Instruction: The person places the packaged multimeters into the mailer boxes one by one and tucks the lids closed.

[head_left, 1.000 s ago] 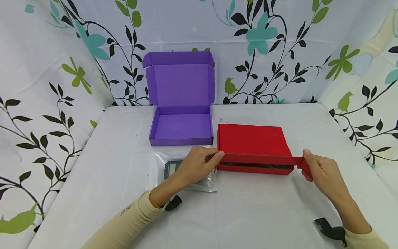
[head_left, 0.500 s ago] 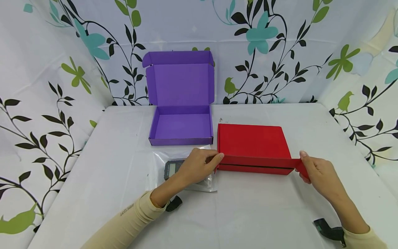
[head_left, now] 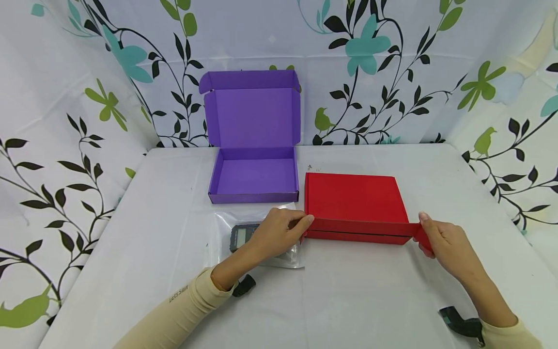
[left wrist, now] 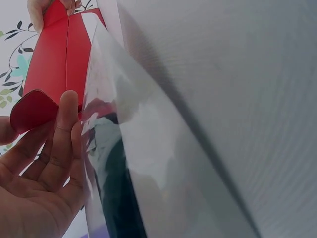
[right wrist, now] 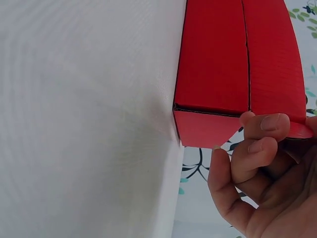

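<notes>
A white table (head_left: 370, 295) is filling the foreground. Pale, creased hangings (head_left: 261, 29) are enclosing it at the back and on both sides. Black leafy branches (head_left: 334, 25), teal flowers (head_left: 367, 47) and green birds (head_left: 322, 121) are spreading across them. Soft light is falling evenly.

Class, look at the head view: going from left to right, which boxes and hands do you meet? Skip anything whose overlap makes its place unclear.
Open purple box → red box → right hand.
</notes>
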`<state>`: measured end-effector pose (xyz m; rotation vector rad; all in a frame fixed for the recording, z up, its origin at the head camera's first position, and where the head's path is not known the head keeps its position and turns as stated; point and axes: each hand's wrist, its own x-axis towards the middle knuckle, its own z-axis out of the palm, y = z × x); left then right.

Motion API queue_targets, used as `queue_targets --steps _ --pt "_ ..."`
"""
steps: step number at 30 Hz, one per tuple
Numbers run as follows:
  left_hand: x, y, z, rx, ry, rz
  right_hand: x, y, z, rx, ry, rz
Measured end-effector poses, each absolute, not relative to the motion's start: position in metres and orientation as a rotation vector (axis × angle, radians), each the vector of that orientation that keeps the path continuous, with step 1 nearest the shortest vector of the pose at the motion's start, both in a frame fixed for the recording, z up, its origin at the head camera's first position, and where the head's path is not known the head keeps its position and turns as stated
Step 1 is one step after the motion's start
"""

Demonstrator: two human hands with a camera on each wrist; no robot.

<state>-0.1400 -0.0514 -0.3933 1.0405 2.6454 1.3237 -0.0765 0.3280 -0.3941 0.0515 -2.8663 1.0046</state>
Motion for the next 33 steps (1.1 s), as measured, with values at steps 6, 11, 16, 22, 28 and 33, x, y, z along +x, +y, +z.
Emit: queue_targets --steps 6,11,16,22,28,33 --pt "-0.135 -0.052 -0.393 1.047 2.659 1.319 -0.073 0.329 -0.395 0.039 -2.895 0.985" --pt "-0.129 -0.052 -0.393 0.980 2.649 1.331 -0.069 0.331 -0.396 0.021 -2.924 0.939" --pt "-0.122 -0.052 -0.391 0.814 2.639 1.338 -0.067 0.335 -0.396 0.063 -2.920 0.932" --pt "-0.117 -0.054 -0.389 0.714 2.617 1.313 -0.067 0.336 -0.394 0.101 -2.918 0.931" --pt "-0.115 -0.054 -0.391 0.690 2.590 1.329 -0.067 0.334 -0.393 0.069 -2.955 0.952" --pt "-0.115 -0.052 -0.392 0.708 2.620 1.270 -0.066 0.336 -0.394 0.068 -2.966 0.957"
